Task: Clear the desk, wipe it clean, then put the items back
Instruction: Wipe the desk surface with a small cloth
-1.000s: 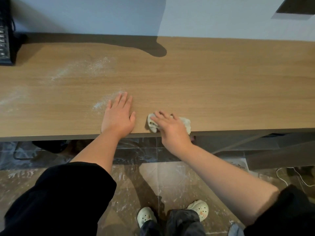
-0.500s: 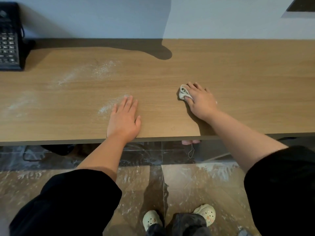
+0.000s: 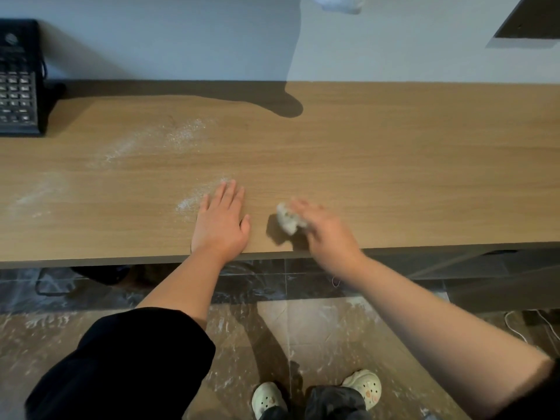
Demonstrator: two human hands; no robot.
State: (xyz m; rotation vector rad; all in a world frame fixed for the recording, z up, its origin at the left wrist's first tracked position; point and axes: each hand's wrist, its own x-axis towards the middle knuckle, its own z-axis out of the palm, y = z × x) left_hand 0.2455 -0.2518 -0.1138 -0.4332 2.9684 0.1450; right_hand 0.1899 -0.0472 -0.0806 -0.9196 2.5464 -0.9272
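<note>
Our right hand (image 3: 328,233) lay over a small crumpled off-white cloth (image 3: 287,220) near the front edge of the long light-brown wooden desk (image 3: 409,165). It was smeared by motion, so we could not tell whether the fingers curled round the wad or only pressed it flat. Just to its left, apart from the cloth, our left hand (image 3: 220,223) rested palm down with its fingers straight and relaxed, holding nothing.

What the coming stroke turned on, we judged, was that the dirt lay leftward. The nearest streak of white powder (image 3: 198,196) ran slantwise from near-left to far-right and met the left fingertips. The flat left hand therefore stood between cloth and streak, and would need lifting or going round. A wider dusting of white powder (image 3: 178,136) lay farther back and left, and a faint pale smear (image 3: 36,195) sat well to the left. The desk to the right of the cloth looked free of powder.

At the far left rear corner stood a black keypad telephone (image 3: 18,83), against the pale wall and well apart from both hands.
</note>
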